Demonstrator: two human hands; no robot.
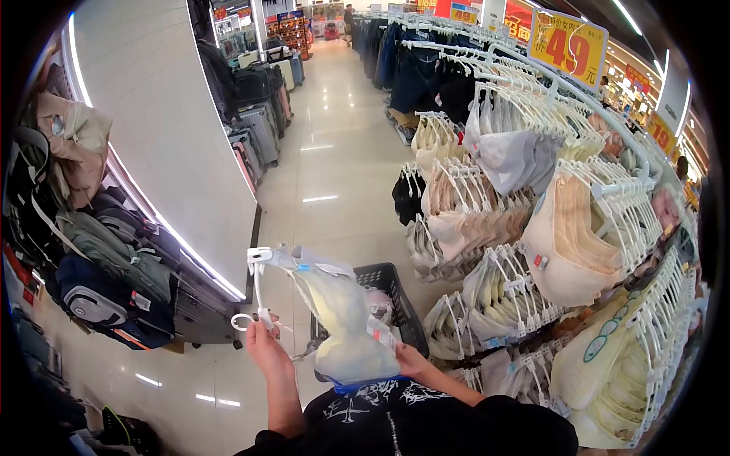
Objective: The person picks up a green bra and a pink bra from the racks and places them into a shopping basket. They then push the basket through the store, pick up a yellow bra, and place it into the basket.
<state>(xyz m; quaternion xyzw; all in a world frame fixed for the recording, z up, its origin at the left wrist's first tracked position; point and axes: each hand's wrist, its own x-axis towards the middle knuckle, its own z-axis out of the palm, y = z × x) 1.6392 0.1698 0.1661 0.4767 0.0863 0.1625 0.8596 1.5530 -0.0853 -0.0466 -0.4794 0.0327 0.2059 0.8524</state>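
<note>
1. Pale yellow bra (pixel 342 308), in the head view, hangs slantwise at the lower centre of the frame, in front of a dark basket (pixel 407 304); its upper end meets a white hanger (pixel 258 285).
2. The left hand (pixel 266 346), lower left of centre, has its fingers closed on the white hanger, near its hook.
3. The right hand (pixel 413 363), lower centre, is at the bra's lower right edge; its fingertips are partly hidden, so I cannot tell how far open it is or whether it grips the fabric.
4. Inside the basket, a pinkish item (pixel 378 302) shows beside the bra, too covered to identify.
5. Along the right side of the frame, a curved rack (pixel 642 156) carries rows of bras on white hangers, beige ones (pixel 566 239) among them.
6. A yellow sign (pixel 566 49) reading 49 stands at the upper right.
7. Dark jeans (pixel 414 72) hang at the upper centre.
8. Suitcases (pixel 258 133) line the aisle at the upper left; backpacks (pixel 114 304) sit at the left edge.
</note>
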